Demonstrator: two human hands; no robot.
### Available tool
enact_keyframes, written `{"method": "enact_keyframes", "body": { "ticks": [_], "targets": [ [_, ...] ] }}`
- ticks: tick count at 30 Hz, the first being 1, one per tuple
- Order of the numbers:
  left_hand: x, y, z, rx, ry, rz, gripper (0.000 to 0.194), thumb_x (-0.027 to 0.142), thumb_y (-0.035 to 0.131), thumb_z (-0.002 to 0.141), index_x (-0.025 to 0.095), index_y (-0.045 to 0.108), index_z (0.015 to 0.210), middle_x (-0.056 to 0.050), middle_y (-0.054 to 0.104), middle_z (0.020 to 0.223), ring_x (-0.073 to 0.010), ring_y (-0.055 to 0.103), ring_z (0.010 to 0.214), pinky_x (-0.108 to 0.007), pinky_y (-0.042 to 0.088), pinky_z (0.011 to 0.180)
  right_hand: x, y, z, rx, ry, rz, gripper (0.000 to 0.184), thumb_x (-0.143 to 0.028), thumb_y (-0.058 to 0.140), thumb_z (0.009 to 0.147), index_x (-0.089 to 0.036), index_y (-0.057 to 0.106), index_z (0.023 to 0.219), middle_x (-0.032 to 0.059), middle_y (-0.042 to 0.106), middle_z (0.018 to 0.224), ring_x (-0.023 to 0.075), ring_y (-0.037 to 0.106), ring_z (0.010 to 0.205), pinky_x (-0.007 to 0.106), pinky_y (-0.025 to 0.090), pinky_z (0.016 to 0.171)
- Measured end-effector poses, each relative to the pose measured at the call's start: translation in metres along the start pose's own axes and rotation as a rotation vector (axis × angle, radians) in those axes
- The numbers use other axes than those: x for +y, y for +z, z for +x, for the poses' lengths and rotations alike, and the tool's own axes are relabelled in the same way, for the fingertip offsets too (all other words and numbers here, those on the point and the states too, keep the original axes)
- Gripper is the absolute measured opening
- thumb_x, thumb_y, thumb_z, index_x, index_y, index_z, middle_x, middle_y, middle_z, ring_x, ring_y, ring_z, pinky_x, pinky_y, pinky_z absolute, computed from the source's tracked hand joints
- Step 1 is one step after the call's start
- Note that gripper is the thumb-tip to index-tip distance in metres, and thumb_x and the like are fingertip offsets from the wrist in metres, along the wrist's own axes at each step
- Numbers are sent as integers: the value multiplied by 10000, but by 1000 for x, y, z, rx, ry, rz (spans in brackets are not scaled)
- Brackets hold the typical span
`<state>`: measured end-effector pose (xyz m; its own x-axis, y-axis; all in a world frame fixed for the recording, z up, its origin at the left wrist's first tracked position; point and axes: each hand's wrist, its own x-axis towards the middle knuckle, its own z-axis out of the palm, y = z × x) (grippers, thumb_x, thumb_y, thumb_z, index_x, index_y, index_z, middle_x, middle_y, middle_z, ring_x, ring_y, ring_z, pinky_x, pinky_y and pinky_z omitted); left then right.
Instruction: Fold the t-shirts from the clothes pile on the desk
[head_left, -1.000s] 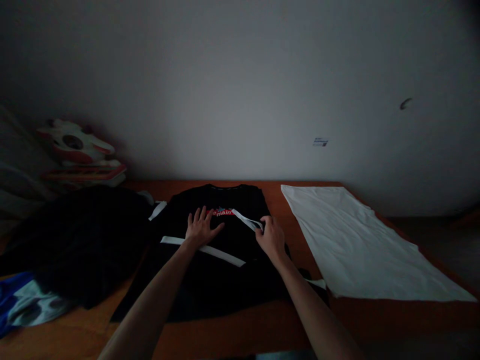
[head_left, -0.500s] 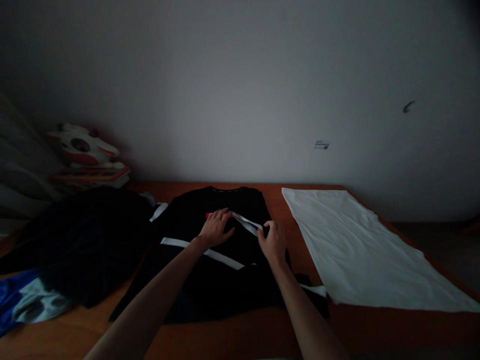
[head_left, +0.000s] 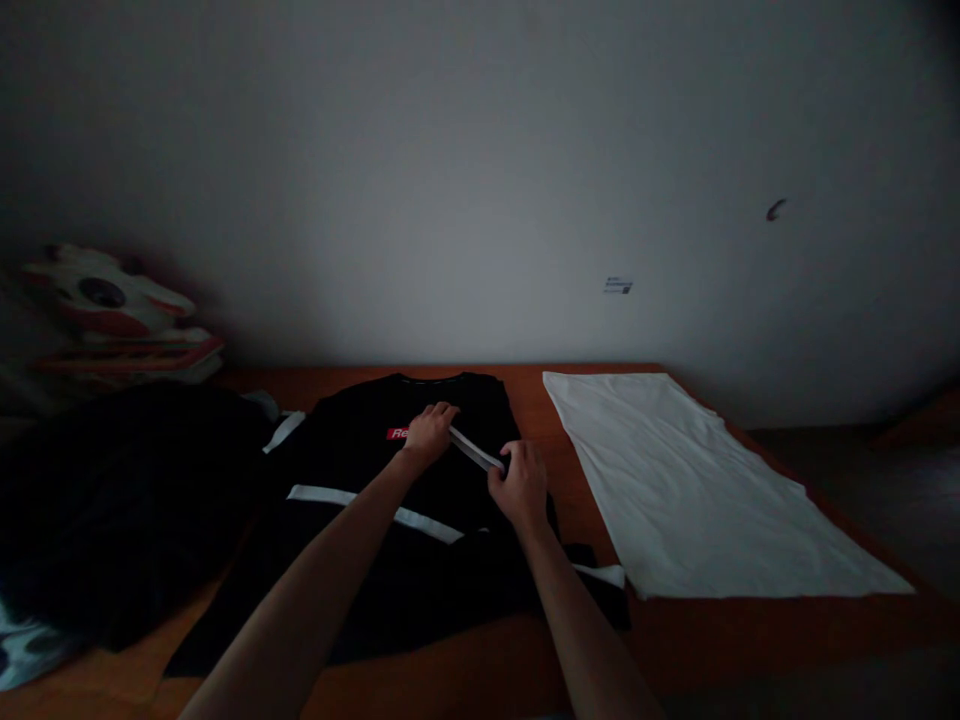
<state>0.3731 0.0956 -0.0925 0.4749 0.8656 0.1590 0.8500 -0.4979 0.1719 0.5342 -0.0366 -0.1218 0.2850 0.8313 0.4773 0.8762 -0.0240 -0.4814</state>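
Note:
A black shirt with a red chest logo and white stripes lies flat on the orange-brown table. My left hand is closed on the far end of a folded-over sleeve's white cuff band, right by the logo. My right hand pinches the near end of the same band at the shirt's right side. A second white stripe crosses the shirt under my left forearm.
A white cloth is spread flat on the table's right half. A heap of dark clothes sits at the left, with a pale garment at the lower left. A red-and-white mask-like object leans on the wall behind.
My left hand has gone from lying flat on the shirt to gripping the far end of the white band. My right hand kept its hold. The view has shifted slightly.

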Motion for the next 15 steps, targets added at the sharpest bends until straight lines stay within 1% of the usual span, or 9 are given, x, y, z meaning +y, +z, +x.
{"method": "enact_keyframes", "body": {
  "ticks": [4,6,8,10,12,13,15],
  "targets": [
    [-14,-7,3,-22,-48,14,458,140,448,929,230,587,1355,-95,655,1318,-260,675,1118,-387,543,962,-4,-2,0,1,-4,-9,231,-160,559,756,-209,547,982,83,625,1037,268,557,1042,380,393,924],
    [-17,-8,3,-45,-56,15,449,143,449,920,235,606,1330,-86,676,1281,-247,690,1097,-370,545,955,-5,-3,-1,-14,-11,-21,227,-186,585,773,-202,569,999,82,644,1038,269,565,1046,378,383,924],
    [-19,-9,5,-82,-63,15,413,153,510,873,233,664,1247,-86,698,1227,-249,706,1060,-361,552,933,-7,-4,-1,-38,-7,-41,193,-248,619,812,-201,597,998,77,662,1020,267,578,1029,373,377,913],
    [-20,-10,13,-121,-70,11,390,184,603,798,215,707,1173,-103,710,1183,-266,720,1012,-369,564,905,-8,-5,-1,-56,4,-64,182,-362,639,868,-206,632,963,74,672,991,267,589,1006,372,374,895],
    [-18,-12,25,-132,-60,-3,419,209,634,767,199,712,1178,-114,715,1179,-276,716,1029,-378,561,926,-8,-6,-1,-61,13,-90,255,-458,601,931,-211,664,924,78,674,976,266,595,998,371,372,881],
    [-16,-12,33,-123,-48,-12,434,216,615,783,191,701,1208,-119,713,1197,-276,706,1063,-382,552,954,-8,-6,-1,-62,16,-104,289,-471,560,965,-212,675,910,82,674,972,264,597,1000,370,371,875],
    [-5,-12,47,-87,0,-34,461,210,525,851,184,657,1292,-116,691,1278,-260,669,1157,-379,520,1025,-7,-6,0,-69,20,-137,332,-432,480,1020,-210,689,887,88,675,963,257,600,996,367,370,864]
  ]
}}
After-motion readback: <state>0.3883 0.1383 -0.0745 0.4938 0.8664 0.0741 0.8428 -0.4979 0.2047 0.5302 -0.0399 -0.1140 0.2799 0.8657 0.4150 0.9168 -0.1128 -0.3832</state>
